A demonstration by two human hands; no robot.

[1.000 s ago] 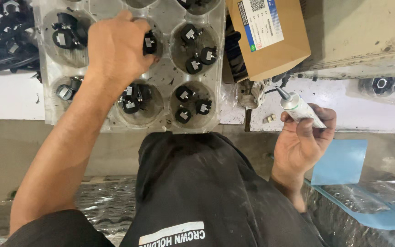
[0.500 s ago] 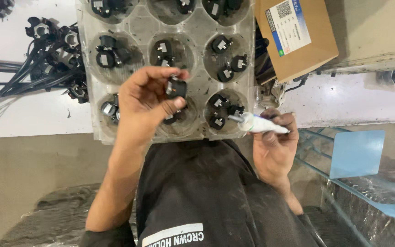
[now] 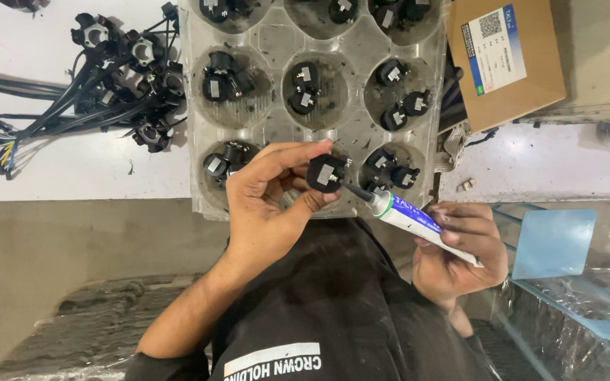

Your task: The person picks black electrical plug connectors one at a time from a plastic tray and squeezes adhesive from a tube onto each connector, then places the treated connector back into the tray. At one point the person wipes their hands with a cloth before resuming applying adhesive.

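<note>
Pinching a black part (image 3: pixel 325 173), left fingers (image 3: pixel 298 152) work above a white bench (image 3: pixel 72 169); right fingers (image 3: pixel 464 229) clasp a tube (image 3: pixel 411 219).

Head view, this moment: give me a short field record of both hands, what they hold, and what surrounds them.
left hand: fingers pinch a small black part with a pale face, held over the tray
right hand: grips a white tube, its nozzle tip at the part
tray: clear plastic, round wells holding more black parts
left of tray: bundle of black wired connectors
right of tray: cardboard box with a label
lower right: blue sheet
</note>
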